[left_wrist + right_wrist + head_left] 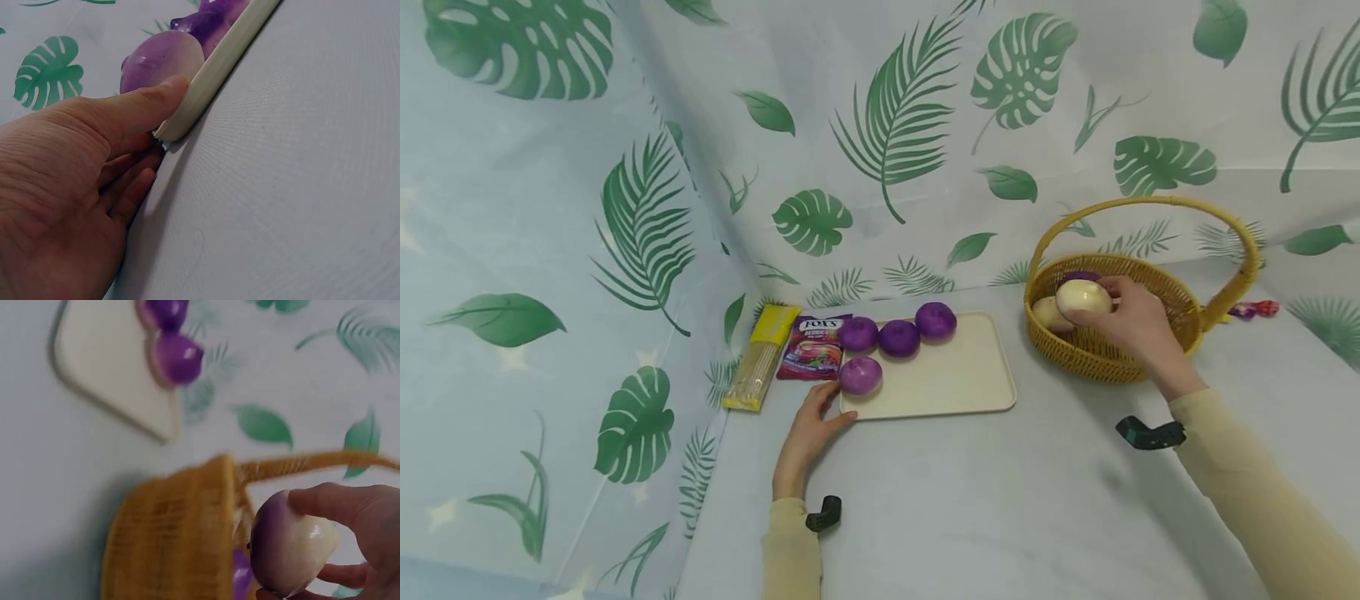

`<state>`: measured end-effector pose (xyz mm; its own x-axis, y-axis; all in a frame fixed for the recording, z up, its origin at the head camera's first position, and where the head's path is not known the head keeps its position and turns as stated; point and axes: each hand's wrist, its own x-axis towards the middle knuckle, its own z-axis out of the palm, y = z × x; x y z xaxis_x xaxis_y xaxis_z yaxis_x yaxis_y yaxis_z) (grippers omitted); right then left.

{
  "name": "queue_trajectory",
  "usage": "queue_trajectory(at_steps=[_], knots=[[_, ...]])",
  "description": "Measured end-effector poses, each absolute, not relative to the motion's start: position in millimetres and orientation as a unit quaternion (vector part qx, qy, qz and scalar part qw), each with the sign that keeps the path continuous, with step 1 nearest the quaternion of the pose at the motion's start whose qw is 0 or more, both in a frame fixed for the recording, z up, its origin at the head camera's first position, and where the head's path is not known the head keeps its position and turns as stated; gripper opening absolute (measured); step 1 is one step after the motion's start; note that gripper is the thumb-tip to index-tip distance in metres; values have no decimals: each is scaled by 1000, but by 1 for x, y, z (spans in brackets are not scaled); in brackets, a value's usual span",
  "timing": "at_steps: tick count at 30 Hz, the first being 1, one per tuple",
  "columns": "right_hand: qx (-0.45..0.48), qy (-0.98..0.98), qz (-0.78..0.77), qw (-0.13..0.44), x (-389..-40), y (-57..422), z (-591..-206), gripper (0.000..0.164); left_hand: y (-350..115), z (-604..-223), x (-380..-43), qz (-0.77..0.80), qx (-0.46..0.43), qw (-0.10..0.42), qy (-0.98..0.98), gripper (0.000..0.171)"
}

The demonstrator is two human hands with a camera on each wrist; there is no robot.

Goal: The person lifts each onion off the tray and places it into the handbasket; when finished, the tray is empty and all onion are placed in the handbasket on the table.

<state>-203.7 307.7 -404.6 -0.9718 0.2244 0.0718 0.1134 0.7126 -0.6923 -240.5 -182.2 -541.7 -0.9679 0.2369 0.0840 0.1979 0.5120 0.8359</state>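
With the tray's middle as the clock's centre, the cream tray (955, 375) shows its own surface from about one round to six o'clock, inside a low raised rim. Three purple onions (898, 338) stand side by side from ten to twelve, and a paler purple onion (861, 377) sits at nine, just inside the left edge. Past that edge, also toward nine, lie a berry sweets bag (811, 348) and a yellow-ended packet (762, 358). White tabletop (925, 492) runs along the tray's six o'clock side and on between tray and wicker basket (1097, 369), which stands apart between two and three. The basket's tall handle (1172, 201) arches behind the right hand (1127, 312).

That hand reaches in from the basket's own four to five o'clock, thumb and fingers closed round a purple-and-white onion (1084, 297) — held at the basket's mouth, inward of the nine o'clock rim. Below it, a pale onion (1049, 315) lies partly hidden.

The left hand (808, 425) is at the tray's eight o'clock corner, thumb and fingers spread apart — thumb straight on the near rim, other fingers loosely bent by the left edge. How firmly they press, I cannot tell.
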Motion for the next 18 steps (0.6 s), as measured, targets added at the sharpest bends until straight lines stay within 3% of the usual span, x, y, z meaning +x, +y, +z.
queue_trajectory(at_steps=[8,18], knots=[[-101,-946,309,-15,-214,355,-430,99,-185,-542,-233,478,114,28,871,67],[-77,-954,285,-52,-226,364,-430,96,-180,-542,-239,472,119,23,874,68]])
